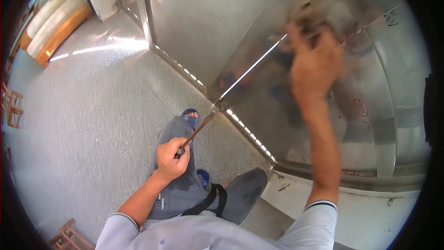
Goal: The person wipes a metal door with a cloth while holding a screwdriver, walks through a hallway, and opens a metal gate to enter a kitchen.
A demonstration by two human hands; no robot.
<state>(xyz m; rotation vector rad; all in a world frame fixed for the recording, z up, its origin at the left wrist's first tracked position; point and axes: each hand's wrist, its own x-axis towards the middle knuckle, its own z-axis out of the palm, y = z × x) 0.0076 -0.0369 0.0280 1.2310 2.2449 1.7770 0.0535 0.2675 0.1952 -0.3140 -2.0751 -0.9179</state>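
Observation:
My left hand (174, 158) is closed around a long rusty rod-like tool (196, 132) with a flattened, wider end. That end points up and right, at the bottom of the bright gap between two metal doors (185, 14); whether it touches them I cannot tell. My right hand (317, 67) reaches up in front of the right-hand metal panel (360, 92), close to the gap's upper part. Motion smears its fingers. A grey-brown blur lies just beyond them; it may be a reflection or something held.
Bright slots run along the doors' lower edges above the rough grey floor (101, 97). A white ledge (333, 203) lies at lower right. Padded orange-and-white furniture (62, 23) stands at upper left, and wooden stools (69, 236) are at the left edge. My sandalled feet are below the doors.

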